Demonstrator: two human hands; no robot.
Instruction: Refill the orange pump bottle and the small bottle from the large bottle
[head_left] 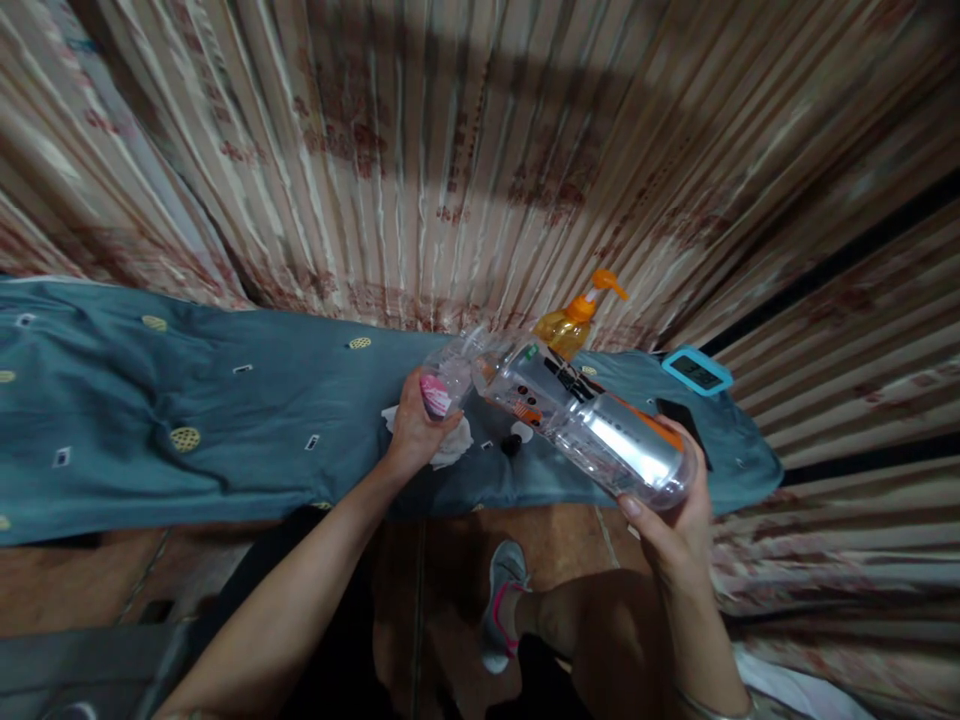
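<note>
My right hand point(671, 510) grips the base of a large clear plastic bottle point(592, 420) with an orange and white label, tipped over so its neck points left. My left hand point(416, 425) is wrapped round a small clear glass point(450, 375) with something pink inside, held at the bottle's mouth. Both are just above a surface covered by a blue-green cloth point(187, 420). A crumpled white tissue point(454, 445) lies under my left hand.
An orange pump bottle point(574, 320) stands behind the glass against the striped curtain point(465, 150). A small blue digital clock point(697, 370) and a dark phone-like object point(679, 415) lie at the right. A small black cap point(511, 443) sits on the cloth. My knee and grey shoe point(502, 600) show below.
</note>
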